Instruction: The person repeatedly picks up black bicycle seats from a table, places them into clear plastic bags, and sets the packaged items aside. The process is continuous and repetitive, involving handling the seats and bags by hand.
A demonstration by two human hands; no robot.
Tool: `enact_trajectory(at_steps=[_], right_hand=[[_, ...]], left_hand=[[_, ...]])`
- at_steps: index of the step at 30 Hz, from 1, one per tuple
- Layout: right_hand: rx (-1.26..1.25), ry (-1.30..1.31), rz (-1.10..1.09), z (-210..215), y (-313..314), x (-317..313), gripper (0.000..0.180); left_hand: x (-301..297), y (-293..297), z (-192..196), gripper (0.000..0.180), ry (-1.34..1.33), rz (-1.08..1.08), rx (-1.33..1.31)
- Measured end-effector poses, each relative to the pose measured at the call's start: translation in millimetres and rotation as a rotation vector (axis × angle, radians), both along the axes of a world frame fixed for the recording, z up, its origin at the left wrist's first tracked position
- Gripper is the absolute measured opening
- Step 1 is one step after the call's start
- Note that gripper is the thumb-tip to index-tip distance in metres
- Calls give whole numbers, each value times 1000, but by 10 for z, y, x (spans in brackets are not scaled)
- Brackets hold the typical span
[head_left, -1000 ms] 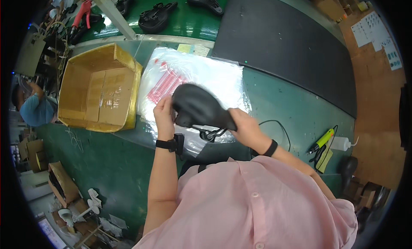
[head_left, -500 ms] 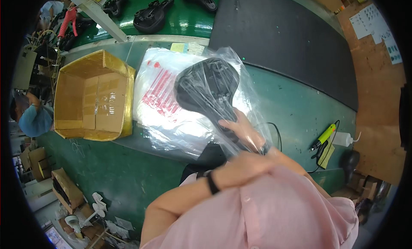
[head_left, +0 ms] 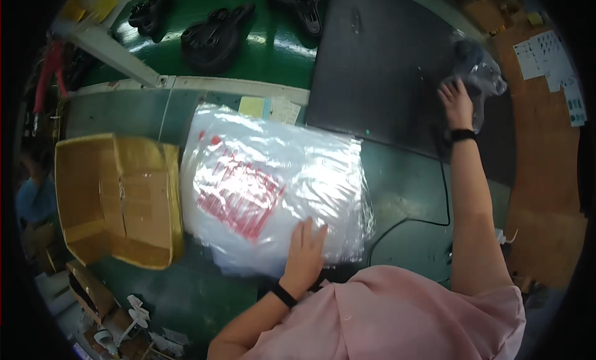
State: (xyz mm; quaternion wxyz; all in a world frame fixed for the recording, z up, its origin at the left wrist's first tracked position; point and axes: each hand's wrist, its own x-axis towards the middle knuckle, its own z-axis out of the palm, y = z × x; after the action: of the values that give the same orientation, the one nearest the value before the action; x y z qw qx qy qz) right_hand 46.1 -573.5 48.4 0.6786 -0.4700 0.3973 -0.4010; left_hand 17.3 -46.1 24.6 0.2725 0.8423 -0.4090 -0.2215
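Observation:
A black bicycle saddle in a clear plastic bag lies on the dark board at the far right. Beside it my right hand reaches out with fingers spread, and its edge overlaps the bag; whether it touches the saddle I cannot tell. In front of me a stack of clear plastic bags with red printing lies on the green table. My left hand rests on the stack's near edge, its fingers apart and holding nothing.
An open cardboard box edged with yellow tape stands left of the stack. Several black saddles lie on the green surface beyond a pale rail. A dark board covers the far right; a black cable curves across the table.
My right hand has carried the bagged saddle from above the bag stack to the far right board and opened. My left hand has come down onto the stack. The view has shifted.

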Motion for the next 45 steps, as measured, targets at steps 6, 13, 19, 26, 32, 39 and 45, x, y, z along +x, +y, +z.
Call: enact_trajectory(at_steps=[6, 13, 19, 26, 32, 39, 45], right_hand=[[-1032, 829, 341, -410, 786, 2866, 84], [-830, 964, 322, -673, 1359, 3798, 74], [503, -192, 975, -38, 1310, 2148, 48], [1052, -764, 977, 33, 2239, -228, 74], [757, -482, 931, 489, 2552, -1299, 70], [-765, 664, 771, 724, 3001, -1753, 81], [-948, 905, 872, 124, 3465, -1793, 92]], left_hand=[[97, 77, -220, 63, 152, -2, 43], [342, 333, -137, 23, 492, 141, 293], [465, 185, -107, 21, 616, 317, 140], [294, -55, -264, 22, 743, 528, -260], [185, -17, -82, 20, 703, 417, -321], [175, -17, -49, 14, 866, 616, -441], [110, 293, -351, 11, 896, 837, -530]])
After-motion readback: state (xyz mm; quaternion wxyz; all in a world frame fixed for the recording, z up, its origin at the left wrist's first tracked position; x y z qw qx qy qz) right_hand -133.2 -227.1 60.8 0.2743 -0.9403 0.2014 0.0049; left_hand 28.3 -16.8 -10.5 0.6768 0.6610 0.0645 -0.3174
